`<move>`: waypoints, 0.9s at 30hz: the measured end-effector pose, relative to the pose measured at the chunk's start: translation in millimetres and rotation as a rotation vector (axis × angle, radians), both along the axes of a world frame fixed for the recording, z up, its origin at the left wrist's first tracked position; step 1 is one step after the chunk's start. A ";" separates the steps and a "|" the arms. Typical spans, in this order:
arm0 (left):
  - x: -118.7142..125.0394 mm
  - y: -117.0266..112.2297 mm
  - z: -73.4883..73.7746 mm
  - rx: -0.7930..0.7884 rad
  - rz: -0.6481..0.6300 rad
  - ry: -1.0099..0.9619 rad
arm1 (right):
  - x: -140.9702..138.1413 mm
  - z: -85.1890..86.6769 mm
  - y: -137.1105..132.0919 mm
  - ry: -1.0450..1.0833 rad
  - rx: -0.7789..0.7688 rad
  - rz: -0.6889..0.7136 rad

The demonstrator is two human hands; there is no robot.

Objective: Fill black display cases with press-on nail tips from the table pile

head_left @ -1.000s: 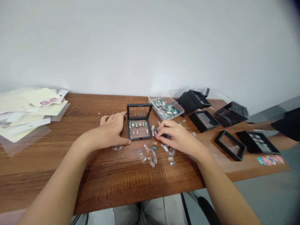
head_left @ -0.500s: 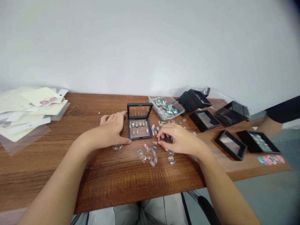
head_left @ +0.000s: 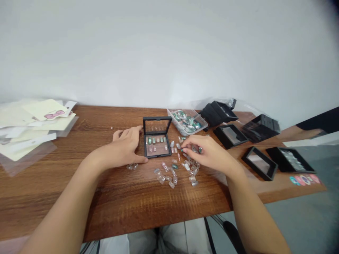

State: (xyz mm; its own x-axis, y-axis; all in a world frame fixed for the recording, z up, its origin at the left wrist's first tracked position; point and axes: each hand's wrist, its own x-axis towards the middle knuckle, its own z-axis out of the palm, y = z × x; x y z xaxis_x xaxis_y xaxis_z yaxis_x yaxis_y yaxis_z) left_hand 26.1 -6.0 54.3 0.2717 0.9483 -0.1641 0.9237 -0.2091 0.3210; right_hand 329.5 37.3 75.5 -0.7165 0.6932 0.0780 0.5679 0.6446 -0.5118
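Note:
A small black box [head_left: 156, 141] stands open on the wooden table [head_left: 79, 190], with rows of green and pink false nails inside. My left hand [head_left: 127, 146] lies flat and open against the box's left side, its thumb at the front corner. My right hand [head_left: 209, 153] hovers just right of the box, over several loose false nails [head_left: 172, 173]. Its fingertips are pinched together low over the nails, and what they hold is too small to make out.
A clear tub of nails [head_left: 188, 121] sits behind the box. Several black boxes [head_left: 231, 135] spread along the right side, with stickers [head_left: 304, 180] near the edge. Paper cards and sleeves [head_left: 34, 123] are stacked far left. Another person's arm [head_left: 304, 132] shows at the right.
My right hand has shifted slightly back and right over the loose nails, with its fingertips working among them. My left hand has stayed put. The other person's arm has moved at the right edge.

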 end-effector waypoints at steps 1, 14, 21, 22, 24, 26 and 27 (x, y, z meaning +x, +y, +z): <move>0.1 0.0 0.0 -0.005 0.002 0.006 | 5.1 1.6 2.2 -0.019 -0.042 -0.027; 0.3 -0.2 -1.3 0.018 -0.005 0.028 | 35.8 -7.3 19.5 -0.253 -0.176 -0.146; -1.7 0.2 -4.9 0.024 0.005 0.021 | 33.8 -5.0 16.5 -0.223 -0.125 -0.123; -2.0 0.4 -5.7 0.031 0.004 0.021 | 33.1 -5.7 16.5 -0.214 -0.114 -0.118; -2.4 0.6 -6.7 0.043 0.003 0.015 | 31.1 -7.4 16.6 -0.202 -0.109 -0.107; -2.3 0.6 -6.7 0.045 0.000 0.003 | 29.2 -8.9 16.8 -0.199 -0.116 -0.102; -2.2 0.6 -6.4 0.041 0.000 -0.003 | 28.4 -9.5 17.0 -0.197 -0.119 -0.104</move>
State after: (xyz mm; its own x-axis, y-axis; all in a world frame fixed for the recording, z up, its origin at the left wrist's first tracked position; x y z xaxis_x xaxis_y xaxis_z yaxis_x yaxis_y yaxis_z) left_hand 23.9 -5.4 47.8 0.2726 0.9541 -0.1240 0.9226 -0.2226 0.3149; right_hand 357.8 54.3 66.0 -0.6340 0.7600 -0.1429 0.7245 0.5192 -0.4534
